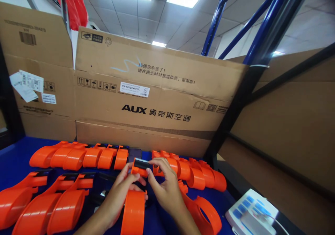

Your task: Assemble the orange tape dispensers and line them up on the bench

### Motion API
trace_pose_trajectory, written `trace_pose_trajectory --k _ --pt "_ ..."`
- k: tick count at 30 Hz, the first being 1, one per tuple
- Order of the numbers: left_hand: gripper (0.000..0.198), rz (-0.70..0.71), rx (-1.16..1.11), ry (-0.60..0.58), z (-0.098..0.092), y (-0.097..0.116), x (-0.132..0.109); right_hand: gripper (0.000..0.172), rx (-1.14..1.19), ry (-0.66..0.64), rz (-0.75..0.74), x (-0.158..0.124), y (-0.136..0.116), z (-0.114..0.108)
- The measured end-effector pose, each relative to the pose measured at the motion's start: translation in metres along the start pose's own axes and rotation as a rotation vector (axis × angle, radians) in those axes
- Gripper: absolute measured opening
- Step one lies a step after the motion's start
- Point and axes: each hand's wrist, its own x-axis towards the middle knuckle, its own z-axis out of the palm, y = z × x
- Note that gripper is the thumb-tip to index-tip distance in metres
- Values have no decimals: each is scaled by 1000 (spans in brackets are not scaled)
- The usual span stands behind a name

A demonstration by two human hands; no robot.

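Nearest, at the bottom of the view, is the broad, glossy, curved band of a bright orange plastic tape dispenser (133,212). Above it, the dispenser's small orange head carries a smooth black strip (142,163) topped by a pale serrated edge (140,159); the join between head and band lies partly behind fingers. It is held up over a blue desk (15,151), the head tilted slightly down toward three o'clock.

The left hand (121,186) has its fingers closed around the head's left side, thumb across the front, other fingertips showing underneath. The right hand (167,186) has thumb and forefinger nearly together, gripping the black strip's right end.

Taking the held head as the clock's centre, a loose orange ring-shaped dispenser (213,212) lies near four o'clock, and a white power strip with blue sockets (242,207) sits beyond it. Toward eight o'clock stand three orange dispensers (65,208) with black-topped heads. Farther back, one orange row (74,158) runs toward ten o'clock, another (197,177) toward three.

Behind, at twelve o'clock, rises a brown printed cardboard panel (157,102); a blue metal post (264,39) slants at two o'clock.
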Motion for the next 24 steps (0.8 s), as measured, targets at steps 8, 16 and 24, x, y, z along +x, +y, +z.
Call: trace_pose_trajectory --k 8,16,24 --pt "30 -20 -113 105 3 15 -1 28 -199 -151 206 1 21 1" --pt "30 0 -125 117 1 17 0 7 -502 -316 323 -9 48 19" --pt "27 8 -92 67 2 16 -1 17 -524 -241 277 -11 46 24"
